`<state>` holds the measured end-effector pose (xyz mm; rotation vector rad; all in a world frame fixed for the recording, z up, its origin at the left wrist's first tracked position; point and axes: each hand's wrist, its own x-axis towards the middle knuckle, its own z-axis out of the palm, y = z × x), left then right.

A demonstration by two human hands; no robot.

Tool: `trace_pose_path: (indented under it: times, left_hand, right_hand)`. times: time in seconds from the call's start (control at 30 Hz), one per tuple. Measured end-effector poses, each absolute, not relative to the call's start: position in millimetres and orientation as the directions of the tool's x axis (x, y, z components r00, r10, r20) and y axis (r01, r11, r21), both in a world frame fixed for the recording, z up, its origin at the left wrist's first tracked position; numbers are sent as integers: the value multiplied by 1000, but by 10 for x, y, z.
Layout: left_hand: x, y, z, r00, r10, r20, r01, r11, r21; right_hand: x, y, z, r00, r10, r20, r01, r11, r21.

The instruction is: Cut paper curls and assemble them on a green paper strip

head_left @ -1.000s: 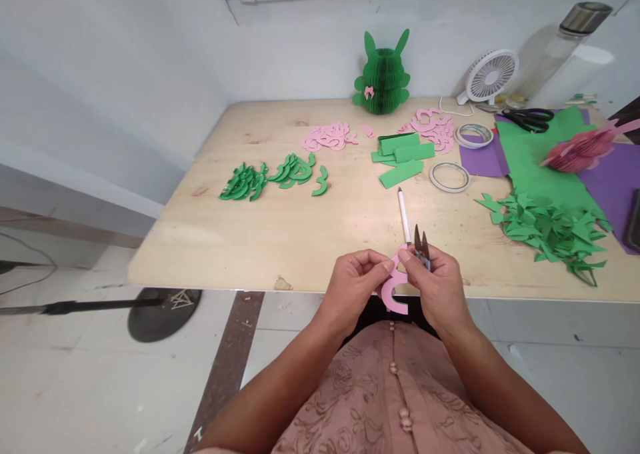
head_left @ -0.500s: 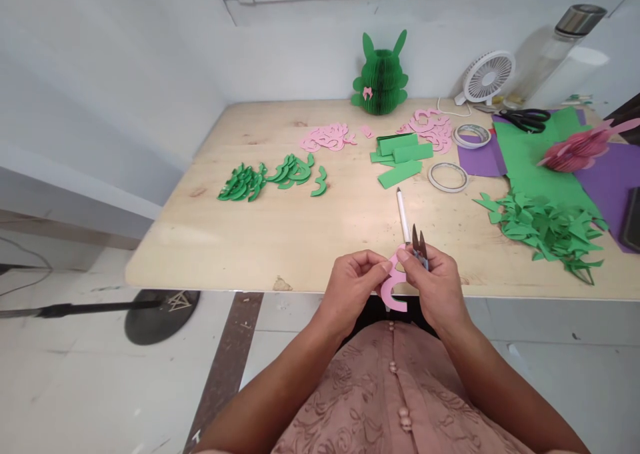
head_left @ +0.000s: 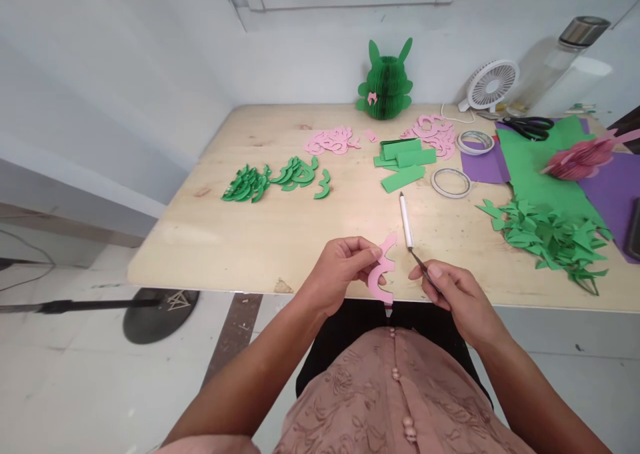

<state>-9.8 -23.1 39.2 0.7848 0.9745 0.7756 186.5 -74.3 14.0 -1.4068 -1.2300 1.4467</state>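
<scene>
My left hand [head_left: 343, 274] pinches a wavy pink paper cutout [head_left: 381, 277] at the table's front edge. To the right, my right hand [head_left: 463, 301] is closed around small scissors [head_left: 423, 267], their blades pointing up and left, apart from the pink paper. The scissors' handles are hidden in my palm. Just beyond the blade tips lies a white pen [head_left: 405, 221]. Green wavy cutouts [head_left: 297, 173] lie overlapping on the left of the table, with a single green cutout [head_left: 324, 185] beside them.
Pink cutouts [head_left: 331, 141], green paper strips [head_left: 404, 161] and tape rolls [head_left: 451, 182] lie farther back. A green honeycomb paper figure [head_left: 385, 91] stands by the wall near a white fan [head_left: 493, 86]. Green scraps [head_left: 553, 241], black-handled scissors [head_left: 530, 127] and a pink paper figure [head_left: 580, 161] occupy the right.
My hands have moved apart. The left has shifted slightly left with the pink cutout, while the right has gone right and down, its scissors now tilted left and away from the paper.
</scene>
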Motion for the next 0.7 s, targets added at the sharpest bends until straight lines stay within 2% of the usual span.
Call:
trace_pose_path:
  times: [0.23,0.4,0.7]
  left_hand:
    - [-91,-186,389,412,805,-427,-241,548,801]
    - [-68,-212,391,385,826,-411,-259,524,811]
    - [9,-258,393,336,853,-400,-244,489,837]
  right_hand:
    - [1768,-750,132,-75,970,-229,-40,-233,-972]
    - [1709,-747,124,-95,970,-222,-31,-226,-974]
    - [1566,-699,208,74,978,-197,6,-198,-980]
